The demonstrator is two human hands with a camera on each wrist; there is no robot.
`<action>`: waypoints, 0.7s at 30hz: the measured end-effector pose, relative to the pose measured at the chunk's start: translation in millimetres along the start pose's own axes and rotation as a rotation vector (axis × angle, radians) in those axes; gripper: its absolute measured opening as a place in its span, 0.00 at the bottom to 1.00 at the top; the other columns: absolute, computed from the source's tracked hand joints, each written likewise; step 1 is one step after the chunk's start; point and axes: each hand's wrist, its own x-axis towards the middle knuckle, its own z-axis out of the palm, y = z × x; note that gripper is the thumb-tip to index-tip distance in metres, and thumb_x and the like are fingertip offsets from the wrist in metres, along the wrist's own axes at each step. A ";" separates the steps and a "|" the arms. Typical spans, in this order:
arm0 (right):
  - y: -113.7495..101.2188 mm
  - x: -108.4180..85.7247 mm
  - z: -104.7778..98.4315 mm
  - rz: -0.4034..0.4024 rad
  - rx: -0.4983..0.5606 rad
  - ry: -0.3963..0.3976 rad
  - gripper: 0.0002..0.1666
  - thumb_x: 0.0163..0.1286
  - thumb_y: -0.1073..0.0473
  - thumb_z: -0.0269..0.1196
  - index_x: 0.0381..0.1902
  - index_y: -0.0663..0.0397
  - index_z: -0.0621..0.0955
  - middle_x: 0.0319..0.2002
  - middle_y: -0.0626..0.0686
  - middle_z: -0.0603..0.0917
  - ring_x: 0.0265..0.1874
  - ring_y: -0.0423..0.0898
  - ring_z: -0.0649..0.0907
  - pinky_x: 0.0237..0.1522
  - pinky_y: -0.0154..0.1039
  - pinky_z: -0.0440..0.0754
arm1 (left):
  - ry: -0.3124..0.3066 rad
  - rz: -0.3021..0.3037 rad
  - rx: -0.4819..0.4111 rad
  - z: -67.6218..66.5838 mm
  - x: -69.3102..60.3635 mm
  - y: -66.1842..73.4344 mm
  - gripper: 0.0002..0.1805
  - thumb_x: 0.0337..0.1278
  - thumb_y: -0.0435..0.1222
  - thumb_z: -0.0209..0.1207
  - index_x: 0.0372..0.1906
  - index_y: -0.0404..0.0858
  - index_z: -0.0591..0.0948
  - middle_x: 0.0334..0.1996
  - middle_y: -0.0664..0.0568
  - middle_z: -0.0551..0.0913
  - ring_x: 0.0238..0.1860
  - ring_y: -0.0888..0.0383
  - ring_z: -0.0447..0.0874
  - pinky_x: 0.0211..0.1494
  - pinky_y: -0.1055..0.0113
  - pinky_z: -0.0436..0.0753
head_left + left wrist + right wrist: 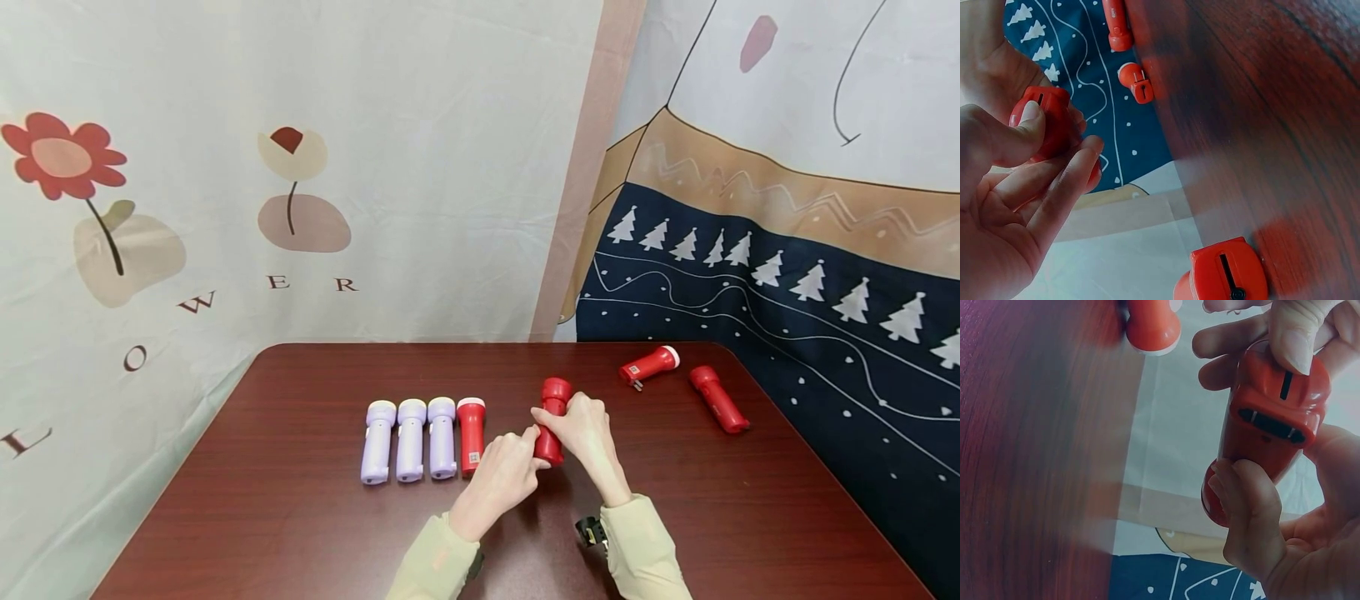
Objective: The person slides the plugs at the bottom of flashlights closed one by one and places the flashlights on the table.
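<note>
Red flashlight [553, 404]: between both hands, above the bench [300, 533] and to the right of the row; from the wrist views I read it as lifted clear of the wood, its wide head pointing away from the person.
Right grip [587, 423]: curled round the body. I would let this side carry the weight, firm enough that the barrel cannot roll.
Left grip [502, 471]: pinching the tail, left thumb [1297, 350] on the end face, fingers round the other side.
Slot [1285, 385]: dark, right by the thumb tip. I judge it to be a slider track, so I would press straight along it in one smooth stroke, never across. How stiff it is, I cannot tell.
Recess [1272, 427]: dark, with two pale strips I take for folded prongs. I would leave this face free of fingertips.
Row's red flashlight [471, 425]: just beside the left grip, next to three lavender flashlights [411, 442]. I would work a touch higher, so no knuckle nudges it.
Loose red flashlights [649, 364]: two, on the far right, one with bared prongs [638, 386]; well apart, so no hindrance to me.
</note>
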 end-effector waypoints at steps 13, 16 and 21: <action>4.9 2.6 1.8 -0.005 0.010 -0.014 0.26 0.54 0.43 0.69 0.25 0.61 0.75 0.16 0.54 0.76 0.15 0.45 0.73 0.18 0.33 0.71 | -0.024 0.035 -0.008 1.5 -0.7 -5.7 0.18 0.49 0.44 0.67 0.39 0.36 0.79 0.18 0.52 0.79 0.21 0.57 0.81 0.26 0.73 0.79; 6.6 3.6 3.4 -0.001 0.021 -0.023 0.25 0.54 0.44 0.69 0.26 0.62 0.75 0.17 0.54 0.77 0.15 0.45 0.74 0.18 0.33 0.72 | -0.042 0.038 -0.042 0.6 -1.0 -8.9 0.17 0.49 0.43 0.67 0.40 0.36 0.79 0.21 0.51 0.82 0.23 0.57 0.83 0.26 0.73 0.79; 8.9 5.8 5.6 0.009 0.008 -0.031 0.26 0.54 0.43 0.68 0.27 0.62 0.75 0.19 0.55 0.78 0.16 0.45 0.75 0.19 0.34 0.73 | -0.025 -0.008 -0.116 -2.8 -2.6 -15.0 0.14 0.50 0.36 0.67 0.42 0.35 0.82 0.32 0.49 0.89 0.30 0.57 0.87 0.32 0.70 0.82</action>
